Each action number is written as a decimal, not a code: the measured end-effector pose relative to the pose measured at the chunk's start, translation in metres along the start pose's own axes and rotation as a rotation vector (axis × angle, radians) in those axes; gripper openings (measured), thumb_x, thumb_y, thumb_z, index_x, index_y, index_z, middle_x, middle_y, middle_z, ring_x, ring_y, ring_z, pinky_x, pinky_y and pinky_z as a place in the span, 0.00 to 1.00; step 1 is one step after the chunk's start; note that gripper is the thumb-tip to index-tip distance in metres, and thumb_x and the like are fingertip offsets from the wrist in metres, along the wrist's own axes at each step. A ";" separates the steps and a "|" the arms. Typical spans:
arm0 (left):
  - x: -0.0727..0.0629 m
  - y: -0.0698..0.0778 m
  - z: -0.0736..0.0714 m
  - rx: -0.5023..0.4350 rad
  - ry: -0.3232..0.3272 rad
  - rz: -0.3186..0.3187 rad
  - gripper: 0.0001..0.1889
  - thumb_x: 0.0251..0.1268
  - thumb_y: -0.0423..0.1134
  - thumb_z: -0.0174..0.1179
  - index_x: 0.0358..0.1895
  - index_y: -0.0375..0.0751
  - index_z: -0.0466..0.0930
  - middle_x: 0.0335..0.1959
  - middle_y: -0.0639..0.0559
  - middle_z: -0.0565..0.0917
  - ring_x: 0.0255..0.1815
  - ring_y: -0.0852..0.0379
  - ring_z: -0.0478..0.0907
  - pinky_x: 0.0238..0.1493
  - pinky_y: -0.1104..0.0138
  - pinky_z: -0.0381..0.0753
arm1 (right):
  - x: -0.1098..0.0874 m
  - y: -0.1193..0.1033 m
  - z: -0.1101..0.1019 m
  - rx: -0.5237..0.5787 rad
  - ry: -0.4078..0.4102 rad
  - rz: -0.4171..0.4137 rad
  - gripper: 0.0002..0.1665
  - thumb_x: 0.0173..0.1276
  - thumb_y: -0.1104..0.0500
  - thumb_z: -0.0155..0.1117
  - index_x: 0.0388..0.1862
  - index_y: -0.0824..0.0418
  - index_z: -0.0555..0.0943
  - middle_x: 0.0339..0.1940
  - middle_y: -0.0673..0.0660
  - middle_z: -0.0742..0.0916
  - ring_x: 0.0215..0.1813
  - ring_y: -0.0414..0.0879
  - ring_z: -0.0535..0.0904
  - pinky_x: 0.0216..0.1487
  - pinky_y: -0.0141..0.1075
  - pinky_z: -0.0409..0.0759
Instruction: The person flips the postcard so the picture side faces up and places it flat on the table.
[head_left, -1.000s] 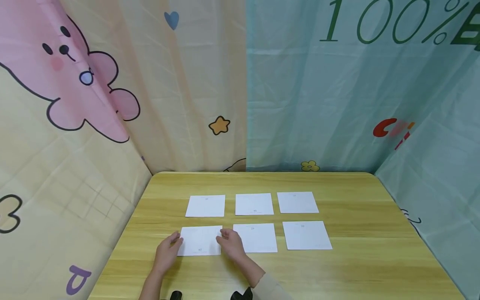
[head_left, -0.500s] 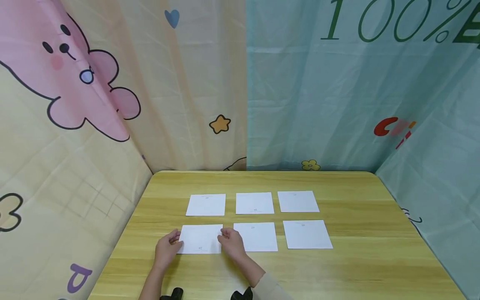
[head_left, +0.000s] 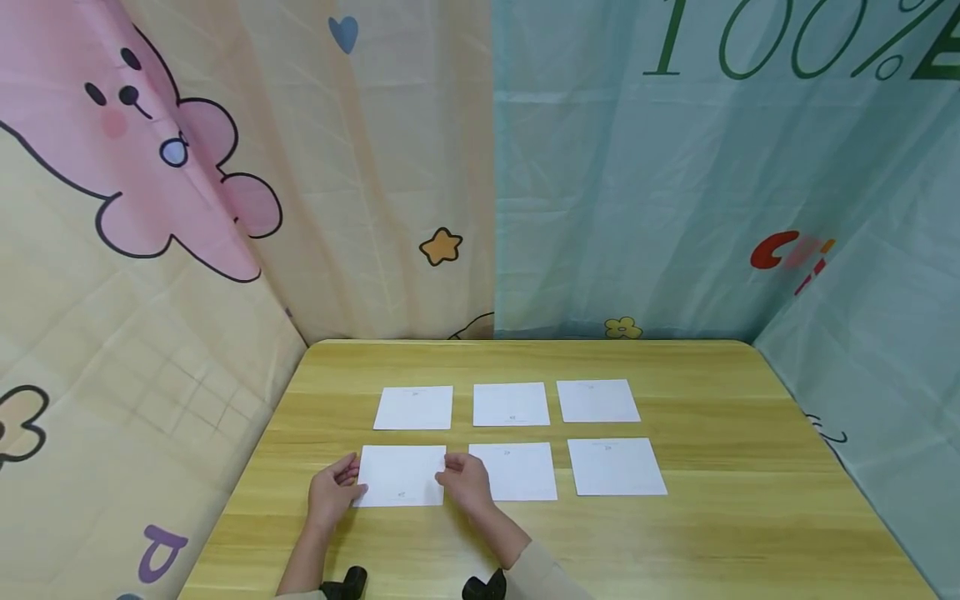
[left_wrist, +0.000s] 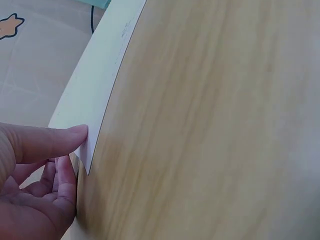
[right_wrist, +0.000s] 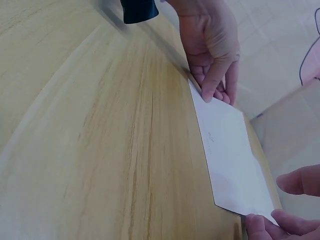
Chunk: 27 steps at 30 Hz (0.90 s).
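A white card with small faint print along its near edge is at the front left of two rows of similar cards. At its left side my left hand pinches the edge, thumb on top and the other fingers bent underneath. The right hand holds the opposite edge; fingertips meet the card there, while another finger stands apart from it. In the left wrist view the near corner looks slightly off the wood; how far the whole card is raised cannot be told.
On the wooden table lie the front middle card, the front right card, and a back row: left card, middle card, right card. Printed curtains hang behind and beside the table.
The held card has shifted very slightly away from me, with both hands still at its sides. The other cards keep their places; the head view has tilted a little downward.
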<state>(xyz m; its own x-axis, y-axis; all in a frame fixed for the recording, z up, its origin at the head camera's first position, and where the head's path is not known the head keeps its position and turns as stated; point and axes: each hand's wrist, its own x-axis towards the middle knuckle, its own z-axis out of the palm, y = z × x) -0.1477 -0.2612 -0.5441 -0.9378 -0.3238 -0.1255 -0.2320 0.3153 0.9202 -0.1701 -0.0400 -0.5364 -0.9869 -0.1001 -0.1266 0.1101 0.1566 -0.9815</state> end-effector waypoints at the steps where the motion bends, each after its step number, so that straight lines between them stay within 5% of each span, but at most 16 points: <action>1: 0.000 0.000 -0.001 -0.004 -0.003 -0.004 0.30 0.46 0.15 0.60 0.58 0.19 0.65 0.49 0.30 0.74 0.49 0.42 0.71 0.38 0.80 0.71 | 0.001 -0.001 0.000 0.003 0.005 0.009 0.19 0.52 0.70 0.66 0.44 0.76 0.77 0.38 0.63 0.83 0.41 0.54 0.79 0.43 0.41 0.78; 9: 0.003 0.000 -0.005 0.024 -0.027 -0.010 0.26 0.46 0.15 0.60 0.54 0.17 0.68 0.41 0.36 0.75 0.42 0.46 0.72 0.34 0.79 0.72 | 0.013 -0.001 0.002 -0.031 0.022 0.010 0.22 0.42 0.77 0.69 0.41 0.76 0.78 0.32 0.58 0.81 0.35 0.48 0.78 0.38 0.35 0.78; 27: 0.002 -0.001 -0.007 0.049 0.004 0.017 0.18 0.55 0.22 0.59 0.51 0.19 0.72 0.40 0.36 0.77 0.41 0.49 0.72 0.33 0.77 0.72 | 0.018 0.010 0.008 -0.318 0.044 -0.254 0.05 0.47 0.72 0.67 0.23 0.67 0.81 0.19 0.49 0.77 0.24 0.38 0.69 0.26 0.29 0.70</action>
<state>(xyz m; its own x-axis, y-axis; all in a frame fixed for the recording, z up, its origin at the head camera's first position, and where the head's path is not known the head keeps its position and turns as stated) -0.1474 -0.2679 -0.5426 -0.9406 -0.3218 -0.1084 -0.2286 0.3639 0.9030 -0.1854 -0.0478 -0.5494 -0.9828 -0.1340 0.1268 -0.1729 0.4291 -0.8865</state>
